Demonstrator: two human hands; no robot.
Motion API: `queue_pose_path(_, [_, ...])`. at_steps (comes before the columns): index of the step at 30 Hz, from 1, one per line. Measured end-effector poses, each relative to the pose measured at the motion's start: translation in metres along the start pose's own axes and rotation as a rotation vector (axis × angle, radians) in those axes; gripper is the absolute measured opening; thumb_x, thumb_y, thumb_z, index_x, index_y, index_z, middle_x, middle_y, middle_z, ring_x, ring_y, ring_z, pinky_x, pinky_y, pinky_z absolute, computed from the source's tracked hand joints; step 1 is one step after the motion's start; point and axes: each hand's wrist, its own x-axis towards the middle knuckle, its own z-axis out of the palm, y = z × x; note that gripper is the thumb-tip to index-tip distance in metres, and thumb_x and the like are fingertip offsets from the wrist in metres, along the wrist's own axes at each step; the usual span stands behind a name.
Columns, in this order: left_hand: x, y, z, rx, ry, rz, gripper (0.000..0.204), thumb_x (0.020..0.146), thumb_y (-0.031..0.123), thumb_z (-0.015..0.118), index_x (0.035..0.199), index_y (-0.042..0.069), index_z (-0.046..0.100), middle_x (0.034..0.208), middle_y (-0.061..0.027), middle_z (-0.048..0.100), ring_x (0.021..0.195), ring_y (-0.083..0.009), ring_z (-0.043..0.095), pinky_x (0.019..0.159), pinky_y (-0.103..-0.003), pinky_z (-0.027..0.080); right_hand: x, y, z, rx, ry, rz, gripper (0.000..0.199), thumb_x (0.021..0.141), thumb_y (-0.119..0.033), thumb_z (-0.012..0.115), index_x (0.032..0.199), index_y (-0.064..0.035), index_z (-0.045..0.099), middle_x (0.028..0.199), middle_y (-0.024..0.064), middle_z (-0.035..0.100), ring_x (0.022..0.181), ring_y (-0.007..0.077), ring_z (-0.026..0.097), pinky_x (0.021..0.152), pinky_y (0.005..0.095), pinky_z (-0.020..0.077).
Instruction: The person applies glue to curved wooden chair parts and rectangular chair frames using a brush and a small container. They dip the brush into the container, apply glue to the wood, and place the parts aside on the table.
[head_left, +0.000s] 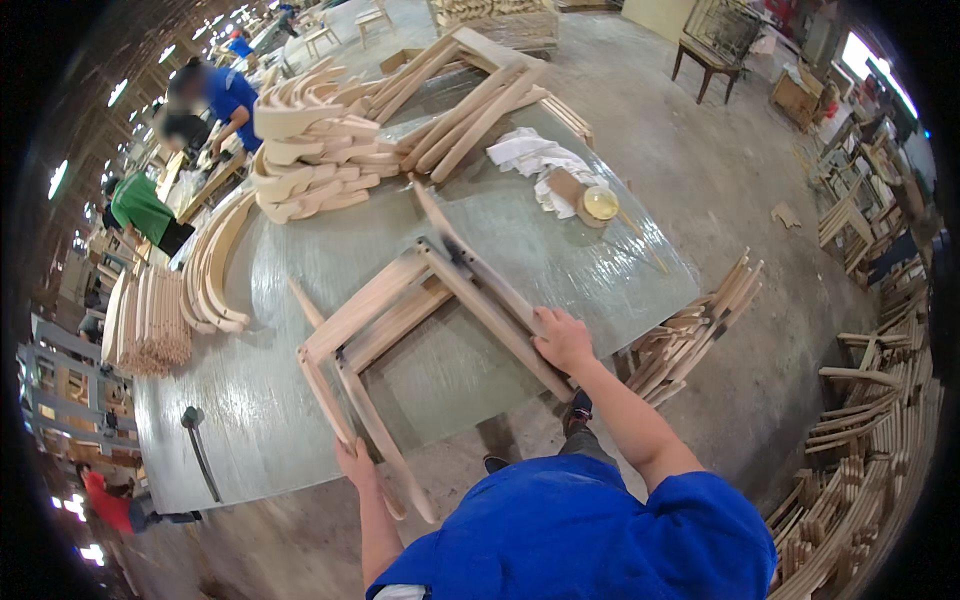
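Note:
A pale wooden chair frame (365, 310) lies on the table in front of me, its rails joined to long tapered legs. My left hand (357, 465) is closed around the lower part of a leg on the near left side. On the right, my right hand (564, 342) grips one of the long side pieces of the same frame, with its fingers over the wood. Dark marks show at several joints. Part of the wood under each hand is hidden by the fingers.
A dark-headed mallet (192, 418) lies on the film-covered table (270, 420). Curved wooden parts (310, 150) are stacked at the far left. White cloth (540, 155) and a round yellowish container (599, 204) sit far right. Wooden sticks (690, 335) stand beside the table; co-workers (225, 95) are left.

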Motion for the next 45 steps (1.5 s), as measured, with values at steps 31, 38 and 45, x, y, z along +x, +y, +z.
queue_pose_path(31, [-0.019, 0.375, 0.512, -0.448, -0.732, 0.081, 0.034, 0.079, 0.022, 0.066, 0.106, 0.003, 0.056, 0.094, -0.0077, 0.064, 0.082, -0.0184, 0.062, 0.069, -0.032, 0.052, 0.089, 0.207, -0.129, 1.858, 0.402, 0.52, 0.011, 0.092, -0.017, 0.051, 0.098, -0.008, 0.053, 0.081, 0.0063, 0.062, 0.065, 0.0144, 0.058, 0.056, 0.026, 0.0477])
queue_pose_path(38, [-0.051, 0.337, 0.454, -0.7, -0.993, -0.357, 0.028, 0.091, 0.028, 0.053, 0.108, 0.007, 0.048, 0.098, -0.0064, 0.059, 0.084, -0.0243, 0.063, 0.063, -0.041, 0.057, 0.069, 0.174, -0.161, 1.535, 0.413, 0.244, 0.009, 0.092, -0.013, 0.049, 0.095, -0.0057, 0.051, 0.075, 0.0075, 0.059, 0.062, 0.0134, 0.055, 0.058, 0.027, 0.0466])
queue_pose_path(45, [-0.031, 0.26, 0.26, -1.304, -1.195, -0.44, 0.047, 0.093, 0.042, 0.04, 0.123, 0.007, 0.049, 0.118, -0.0118, 0.057, 0.106, -0.0296, 0.057, 0.089, -0.051, 0.047, 0.052, 0.05, -0.18, 1.539, 0.097, -0.032, 0.012, 0.094, -0.01, 0.044, 0.099, -0.0011, 0.05, 0.077, 0.0096, 0.058, 0.067, 0.017, 0.056, 0.064, 0.0309, 0.0484])
